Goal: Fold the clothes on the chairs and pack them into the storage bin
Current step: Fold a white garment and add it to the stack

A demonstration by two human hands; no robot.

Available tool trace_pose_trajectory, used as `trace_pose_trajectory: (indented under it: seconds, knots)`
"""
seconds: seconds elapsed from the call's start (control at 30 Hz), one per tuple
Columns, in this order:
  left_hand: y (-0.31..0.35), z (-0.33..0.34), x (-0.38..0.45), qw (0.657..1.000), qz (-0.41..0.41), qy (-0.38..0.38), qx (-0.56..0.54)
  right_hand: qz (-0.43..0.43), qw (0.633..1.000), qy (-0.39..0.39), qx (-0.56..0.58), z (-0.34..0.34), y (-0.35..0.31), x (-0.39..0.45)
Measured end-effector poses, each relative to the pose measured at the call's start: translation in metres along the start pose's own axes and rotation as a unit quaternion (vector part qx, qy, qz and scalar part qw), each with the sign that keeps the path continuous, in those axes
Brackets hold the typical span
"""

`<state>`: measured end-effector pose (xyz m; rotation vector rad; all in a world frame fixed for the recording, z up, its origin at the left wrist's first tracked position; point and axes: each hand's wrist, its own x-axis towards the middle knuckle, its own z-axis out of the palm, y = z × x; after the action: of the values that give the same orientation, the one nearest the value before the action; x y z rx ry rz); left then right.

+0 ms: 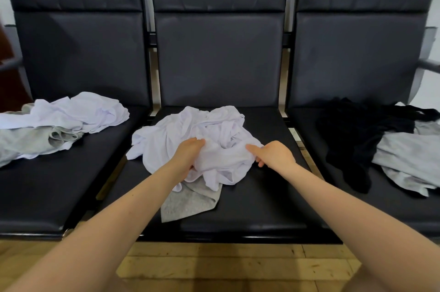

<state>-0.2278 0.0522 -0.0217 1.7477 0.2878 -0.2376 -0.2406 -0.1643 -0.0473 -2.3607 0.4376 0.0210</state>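
A crumpled white garment (190, 134) lies on the middle chair seat (262, 196), partly over a grey garment (188, 203). My left hand (187, 156) grips a bunch of the white cloth from its left side. My right hand (273, 153) pinches the cloth's right edge, fingers curled under it. On the left seat a white garment (78, 113) rests on a grey one (26, 141). On the right seat a black garment (352, 134) lies beside a grey one (409, 158). No storage bin is in view.
Three dark padded chairs stand in a row, their backrests (219, 53) upright behind the seats. A metal armrest (428, 64) juts out at the far right. Wooden floor (238, 265) shows below the seat fronts.
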Motion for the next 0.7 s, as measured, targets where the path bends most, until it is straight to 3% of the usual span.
trace_pose_trajectory:
  seconds: [0.07,0.23,0.53,0.7]
  knots:
    - [0.003,0.002,-0.001,1.0,-0.009,0.001,0.008,-0.007,0.999,0.006,0.032,0.005,-0.003,-0.001]
    - [0.002,0.002,-0.004,1.0,0.007,0.005,0.006,-0.005,0.972,0.026,0.235,0.009,-0.011,0.0]
    - [-0.005,0.002,-0.004,0.998,0.063,0.008,0.011,-0.042,0.981,-0.02,0.188,0.021,-0.014,0.0]
    - [-0.007,0.001,0.0,0.996,0.067,-0.012,0.055,0.019,0.954,-0.045,0.295,0.017,-0.02,0.002]
